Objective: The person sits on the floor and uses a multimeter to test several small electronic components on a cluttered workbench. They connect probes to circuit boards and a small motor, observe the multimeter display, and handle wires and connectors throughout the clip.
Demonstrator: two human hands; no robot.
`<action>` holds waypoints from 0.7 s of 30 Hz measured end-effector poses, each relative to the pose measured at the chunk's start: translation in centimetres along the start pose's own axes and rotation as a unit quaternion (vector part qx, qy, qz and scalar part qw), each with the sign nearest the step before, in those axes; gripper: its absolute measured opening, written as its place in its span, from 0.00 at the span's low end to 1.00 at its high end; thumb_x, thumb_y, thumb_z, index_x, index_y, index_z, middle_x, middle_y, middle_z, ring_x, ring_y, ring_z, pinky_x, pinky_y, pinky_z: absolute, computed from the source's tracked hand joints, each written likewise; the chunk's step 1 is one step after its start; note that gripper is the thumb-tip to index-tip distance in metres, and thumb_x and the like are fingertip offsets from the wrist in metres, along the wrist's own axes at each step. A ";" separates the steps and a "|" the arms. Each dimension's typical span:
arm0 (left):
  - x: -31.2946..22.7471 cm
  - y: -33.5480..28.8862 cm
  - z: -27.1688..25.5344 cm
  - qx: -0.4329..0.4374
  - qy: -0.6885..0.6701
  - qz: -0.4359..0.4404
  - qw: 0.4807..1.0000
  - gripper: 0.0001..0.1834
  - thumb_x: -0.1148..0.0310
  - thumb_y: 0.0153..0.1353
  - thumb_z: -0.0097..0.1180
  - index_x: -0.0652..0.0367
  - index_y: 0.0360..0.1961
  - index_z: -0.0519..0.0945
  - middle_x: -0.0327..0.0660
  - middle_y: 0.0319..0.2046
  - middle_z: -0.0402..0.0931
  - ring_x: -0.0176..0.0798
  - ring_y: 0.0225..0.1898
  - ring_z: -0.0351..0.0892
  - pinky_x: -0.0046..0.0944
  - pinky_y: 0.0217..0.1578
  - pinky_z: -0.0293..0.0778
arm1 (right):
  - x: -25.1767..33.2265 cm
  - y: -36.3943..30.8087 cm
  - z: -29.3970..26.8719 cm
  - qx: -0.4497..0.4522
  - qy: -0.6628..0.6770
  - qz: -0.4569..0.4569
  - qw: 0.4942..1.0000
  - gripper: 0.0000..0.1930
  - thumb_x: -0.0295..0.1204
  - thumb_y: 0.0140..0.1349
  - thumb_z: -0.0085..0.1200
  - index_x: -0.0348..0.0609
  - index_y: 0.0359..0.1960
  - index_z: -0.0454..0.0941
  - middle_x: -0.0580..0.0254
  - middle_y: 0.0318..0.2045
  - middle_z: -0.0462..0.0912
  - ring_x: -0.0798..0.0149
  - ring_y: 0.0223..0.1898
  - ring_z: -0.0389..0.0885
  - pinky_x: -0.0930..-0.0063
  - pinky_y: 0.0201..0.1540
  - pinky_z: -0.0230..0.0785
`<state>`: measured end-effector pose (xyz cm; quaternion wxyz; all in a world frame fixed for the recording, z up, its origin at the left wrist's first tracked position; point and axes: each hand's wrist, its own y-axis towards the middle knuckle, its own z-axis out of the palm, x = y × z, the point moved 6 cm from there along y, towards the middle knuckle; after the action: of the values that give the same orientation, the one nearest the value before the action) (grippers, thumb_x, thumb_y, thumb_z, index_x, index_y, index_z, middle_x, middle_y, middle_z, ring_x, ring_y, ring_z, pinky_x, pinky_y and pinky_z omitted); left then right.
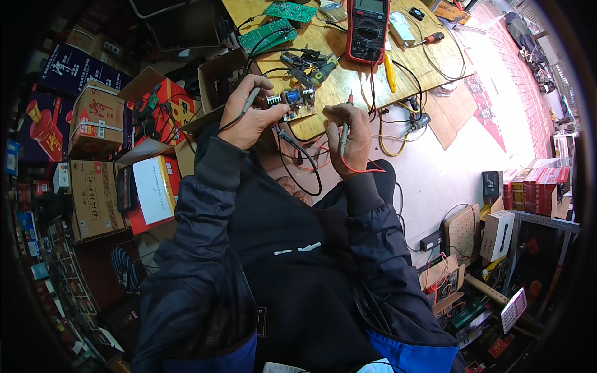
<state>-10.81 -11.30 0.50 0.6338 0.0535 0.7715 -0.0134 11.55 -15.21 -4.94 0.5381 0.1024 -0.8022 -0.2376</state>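
Observation:
My left hand (244, 121) is closed round a small circuit board (292, 97) with a blue part and coils on it, held at the table's near edge. A grey test probe (251, 99) on a black lead is also pinched in that hand. To the right, my right hand (356, 132) grips another grey test probe (344, 138) on a red lead, its reddish tip pointing up and away from the board. Beyond it, a red and black multimeter (367, 29) lies on the wooden table (301, 129).
Green circuit boards (268, 36) and a screwdriver (434, 38) with an orange-black handle lie on the table. A yellow-handled tool (390, 73) is beside the multimeter. Loose cables (401, 149) hang below the table edge. Cardboard boxes (96, 193) are stacked at left.

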 end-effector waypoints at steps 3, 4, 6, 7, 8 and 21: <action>0.0 0.0 0.0 0.000 -0.004 0.000 1.000 0.21 0.78 0.58 0.72 0.62 0.49 0.75 0.36 0.37 0.71 0.29 0.35 0.79 0.30 0.35 0.79 | -0.1 0.0 0.0 0.000 0.000 -0.001 1.000 0.17 0.13 0.62 0.58 0.37 0.53 0.76 0.52 0.50 0.82 0.58 0.48 0.91 0.68 0.53 0.80; 0.1 0.0 0.0 0.001 -0.011 -0.005 1.000 0.22 0.78 0.57 0.72 0.62 0.49 0.75 0.36 0.37 0.71 0.28 0.35 0.79 0.30 0.35 0.79 | -0.1 0.0 0.0 0.000 0.000 0.000 1.000 0.17 0.13 0.62 0.58 0.37 0.53 0.76 0.52 0.50 0.82 0.58 0.48 0.91 0.68 0.53 0.80; 0.3 -0.1 0.0 0.003 -0.024 -0.014 1.000 0.22 0.78 0.57 0.72 0.62 0.50 0.75 0.36 0.37 0.71 0.28 0.35 0.78 0.30 0.35 0.79 | -0.1 -0.1 0.0 0.001 -0.001 -0.001 1.000 0.17 0.13 0.62 0.58 0.37 0.53 0.76 0.52 0.50 0.83 0.58 0.49 0.90 0.68 0.53 0.80; 0.3 -0.1 0.0 0.003 -0.024 -0.014 1.000 0.22 0.77 0.57 0.73 0.62 0.50 0.75 0.36 0.37 0.70 0.28 0.35 0.78 0.30 0.35 0.79 | -0.1 -0.1 0.0 0.002 -0.001 -0.002 1.000 0.17 0.14 0.62 0.58 0.37 0.53 0.76 0.52 0.50 0.83 0.58 0.49 0.90 0.68 0.54 0.80; 0.4 -0.1 0.0 0.003 -0.024 -0.015 1.000 0.22 0.77 0.57 0.73 0.62 0.49 0.75 0.36 0.37 0.70 0.28 0.35 0.77 0.30 0.35 0.79 | -0.1 -0.1 0.0 0.002 0.001 -0.004 1.000 0.17 0.14 0.62 0.58 0.37 0.53 0.76 0.52 0.50 0.83 0.58 0.49 0.90 0.68 0.54 0.79; 0.9 -0.2 -0.2 -0.005 0.047 0.027 0.999 0.20 0.79 0.59 0.71 0.59 0.50 0.76 0.35 0.40 0.73 0.26 0.37 0.78 0.27 0.36 0.79 | 0.3 0.1 -0.2 -0.002 -0.005 0.006 1.000 0.16 0.13 0.61 0.58 0.36 0.51 0.78 0.52 0.49 0.82 0.59 0.46 0.89 0.68 0.52 0.78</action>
<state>-11.21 -11.37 -0.37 0.5974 0.0717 0.7987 0.0102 11.57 -15.29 -4.59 0.5356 0.0960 -0.8050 -0.2364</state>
